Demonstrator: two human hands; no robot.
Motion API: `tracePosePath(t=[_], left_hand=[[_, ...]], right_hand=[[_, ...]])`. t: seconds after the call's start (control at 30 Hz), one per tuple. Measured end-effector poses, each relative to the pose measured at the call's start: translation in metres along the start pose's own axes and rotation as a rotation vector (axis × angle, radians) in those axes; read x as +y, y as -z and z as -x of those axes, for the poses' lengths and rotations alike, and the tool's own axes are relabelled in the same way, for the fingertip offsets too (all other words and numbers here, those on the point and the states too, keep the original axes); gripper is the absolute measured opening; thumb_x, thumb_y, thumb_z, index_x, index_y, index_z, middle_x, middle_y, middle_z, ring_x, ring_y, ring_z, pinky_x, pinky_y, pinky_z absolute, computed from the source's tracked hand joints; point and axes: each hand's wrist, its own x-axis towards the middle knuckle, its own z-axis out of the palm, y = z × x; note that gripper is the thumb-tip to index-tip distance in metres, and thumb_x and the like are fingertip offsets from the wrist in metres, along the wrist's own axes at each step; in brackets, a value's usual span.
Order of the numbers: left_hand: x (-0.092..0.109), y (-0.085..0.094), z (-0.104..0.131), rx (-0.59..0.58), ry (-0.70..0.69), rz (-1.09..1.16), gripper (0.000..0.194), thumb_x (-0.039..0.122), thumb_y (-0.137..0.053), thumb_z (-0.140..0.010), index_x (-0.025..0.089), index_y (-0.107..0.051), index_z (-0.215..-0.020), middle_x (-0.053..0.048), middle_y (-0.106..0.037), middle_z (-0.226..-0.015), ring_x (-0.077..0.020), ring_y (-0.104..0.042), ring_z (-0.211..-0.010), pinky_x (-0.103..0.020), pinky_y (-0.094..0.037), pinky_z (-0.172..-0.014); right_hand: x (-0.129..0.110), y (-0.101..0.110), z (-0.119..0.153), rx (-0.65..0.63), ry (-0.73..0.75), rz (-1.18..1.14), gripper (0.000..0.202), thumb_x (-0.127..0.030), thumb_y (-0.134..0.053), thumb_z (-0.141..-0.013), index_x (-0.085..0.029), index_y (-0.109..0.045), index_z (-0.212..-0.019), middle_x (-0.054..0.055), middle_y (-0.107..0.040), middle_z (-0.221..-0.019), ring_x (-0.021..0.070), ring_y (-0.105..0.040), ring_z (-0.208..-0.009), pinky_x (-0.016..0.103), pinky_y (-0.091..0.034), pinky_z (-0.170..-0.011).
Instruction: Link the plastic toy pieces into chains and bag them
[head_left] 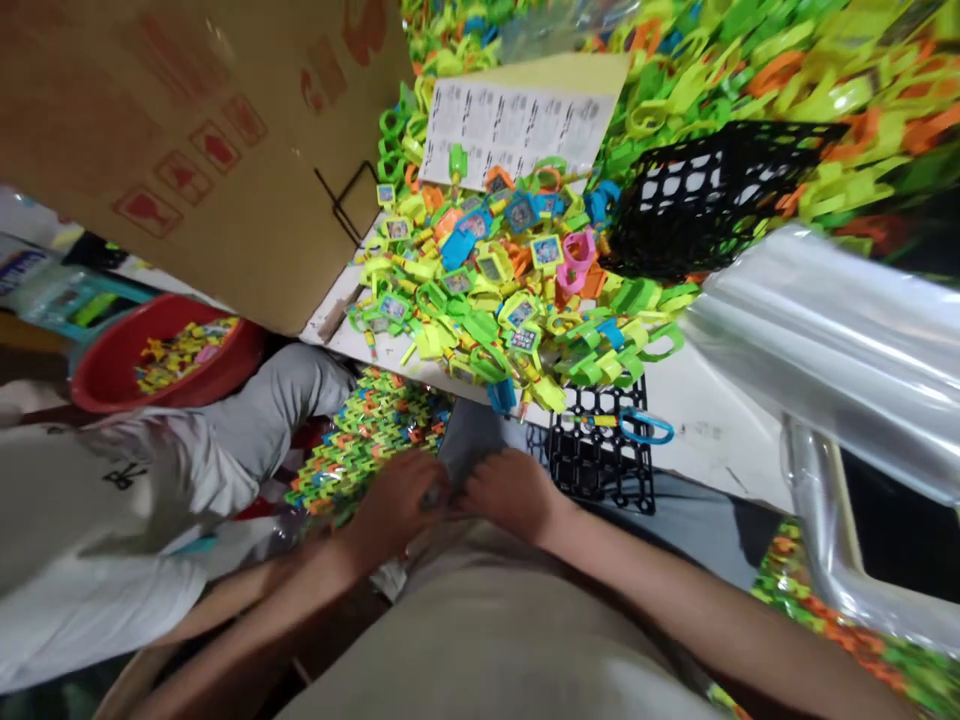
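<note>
My left hand (pixel 401 495) and my right hand (pixel 514 492) are close together in front of my waist, below the table's front edge. Both have their fingers curled in. A small dark spot shows at the left hand's fingers, too blurred to name; what the right fingers hold, if anything, is hidden. Just beyond them, a heap of colourful plastic toy watches (pixel 480 275) covers the white table (pixel 697 410), mostly green and yellow, with some blue, orange and pink. A black plastic grid (pixel 600 470) hangs over the edge beside my right hand, with a blue-looped toy (pixel 645 427) across it.
A cardboard box (pixel 247 190) stands at the left. Behind the heap lie a label sheet (pixel 517 125) and a black basket (pixel 690 190). Clear plastic bags (pixel 832 330) drape at the right. A person in a light shirt (pixel 75 540) sits left, near a red basin (pixel 101 375).
</note>
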Motion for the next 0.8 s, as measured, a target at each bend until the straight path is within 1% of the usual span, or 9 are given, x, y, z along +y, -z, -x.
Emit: tracePosePath(t=[0.03, 0.1, 0.13, 0.17, 0.23, 0.33, 0.47, 0.6, 0.8], left_hand=[[0.006, 0.012, -0.006, 0.083, 0.034, 0.043, 0.008, 0.018, -0.054, -0.079, 0.017, -0.061, -0.075, -0.004, -0.065, -0.081, -0.018, -0.058, -0.083, -0.032, -0.043, -0.079], [0.022, 0.032, -0.016, 0.145, 0.167, 0.23, 0.012, 0.025, -0.051, -0.084, 0.018, -0.061, -0.083, -0.004, -0.065, -0.087, -0.0169, -0.058, -0.087, -0.031, -0.044, -0.083], [0.032, 0.039, -0.021, 0.121, 0.24, 0.368, 0.015, 0.029, -0.051, -0.086, 0.018, -0.062, -0.087, -0.004, -0.065, -0.089, -0.0165, -0.059, -0.088, -0.029, -0.046, -0.081], [0.042, 0.044, -0.025, 0.076, 0.292, 0.517, 0.02, 0.033, -0.051, -0.086, 0.019, -0.062, -0.093, -0.004, -0.066, -0.092, -0.0167, -0.06, -0.089, -0.029, -0.047, -0.08], [0.062, 0.048, -0.033, -0.052, 0.347, 0.773, 0.029, 0.038, -0.055, -0.084, 0.02, -0.062, -0.105, -0.005, -0.068, -0.097, -0.0175, -0.062, -0.091, -0.028, -0.05, -0.077], [0.086, 0.045, -0.046, -0.21, 0.362, 0.991, 0.031, 0.037, -0.058, -0.081, 0.02, -0.067, -0.106, -0.004, -0.071, -0.09, -0.0162, -0.064, -0.08, -0.027, -0.052, -0.071], [0.102, 0.04, -0.067, -0.345, 0.34, 1.198, 0.027, 0.033, -0.062, -0.077, 0.02, -0.072, -0.099, -0.001, -0.07, -0.072, -0.0112, -0.06, -0.059, -0.024, -0.05, -0.058], [0.114, 0.039, -0.082, -0.432, 0.337, 1.312, 0.027, 0.031, -0.069, -0.071, 0.019, -0.073, -0.094, -0.001, -0.07, -0.069, -0.0112, -0.06, -0.055, -0.023, -0.048, -0.052], [0.125, 0.039, -0.091, -0.489, 0.316, 1.431, 0.024, 0.021, -0.067, -0.073, 0.019, -0.07, -0.097, 0.004, -0.068, -0.062, -0.0076, -0.062, -0.053, -0.016, -0.047, -0.051]], right_hand=[[0.005, 0.008, 0.003, 0.143, -0.003, 0.037, 0.034, -0.035, -0.056, -0.089, -0.018, -0.058, -0.059, 0.001, -0.06, -0.056, 0.014, -0.054, -0.058, 0.029, -0.025, -0.053], [0.013, 0.027, 0.011, 0.43, -0.009, 0.113, 0.043, -0.037, -0.056, -0.088, -0.019, -0.05, -0.05, -0.002, -0.05, -0.047, 0.0122, -0.045, -0.051, 0.03, -0.022, -0.053], [0.017, 0.038, 0.015, 0.534, -0.009, 0.143, 0.045, -0.036, -0.057, -0.088, -0.019, -0.047, -0.047, -0.003, -0.046, -0.044, 0.0118, -0.04, -0.049, 0.03, -0.02, -0.052], [0.02, 0.049, 0.02, 0.605, -0.002, 0.165, 0.046, -0.034, -0.057, -0.088, -0.019, -0.045, -0.046, -0.004, -0.043, -0.042, 0.0117, -0.036, -0.047, 0.03, -0.019, -0.052], [0.026, 0.069, 0.03, 0.675, 0.031, 0.193, 0.041, -0.029, -0.058, -0.088, -0.019, -0.048, -0.049, -0.004, -0.042, -0.043, 0.0116, -0.032, -0.048, 0.029, -0.018, -0.052], [0.034, 0.089, 0.045, 0.714, 0.093, 0.253, 0.028, -0.022, -0.056, -0.088, -0.018, -0.056, -0.06, -0.004, -0.047, -0.048, 0.0115, -0.034, -0.05, 0.029, -0.018, -0.053], [0.047, 0.105, 0.061, 0.698, 0.112, 0.376, 0.027, -0.023, -0.057, -0.088, -0.018, -0.054, -0.062, -0.005, -0.043, -0.048, 0.011, -0.034, -0.051, 0.028, -0.019, -0.054], [0.053, 0.121, 0.073, 0.671, 0.1, 0.454, 0.029, -0.028, -0.06, -0.087, -0.018, -0.052, -0.061, -0.006, -0.043, -0.049, 0.0097, -0.037, -0.053, 0.028, -0.021, -0.054], [0.048, 0.141, 0.085, 0.636, 0.068, 0.54, 0.03, -0.032, -0.061, -0.087, -0.018, -0.054, -0.062, -0.006, -0.047, -0.052, 0.0092, -0.041, -0.056, 0.028, -0.024, -0.055]])
